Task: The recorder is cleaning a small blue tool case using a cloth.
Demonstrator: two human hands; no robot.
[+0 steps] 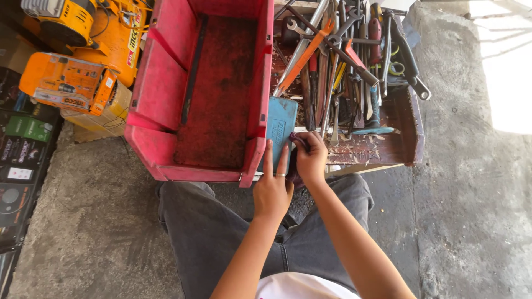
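Pressing flat with fingers straight, the left hand (271, 188) steadies a blue case (281, 130) while the right hand (311, 158) pinches a dark cloth (293, 166).

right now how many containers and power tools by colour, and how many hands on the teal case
red plastic bin: 1
dark red wooden tool tray: 1
teal flat plastic case: 1
orange power tools: 2
hands on the case, left hand and right hand: 2
total: 7

Rough grey concrete floor (476, 182), stained. Hard sunlight patch (507, 83) at right. Orange machines (83, 50) and dark boxes (22, 160) along left.
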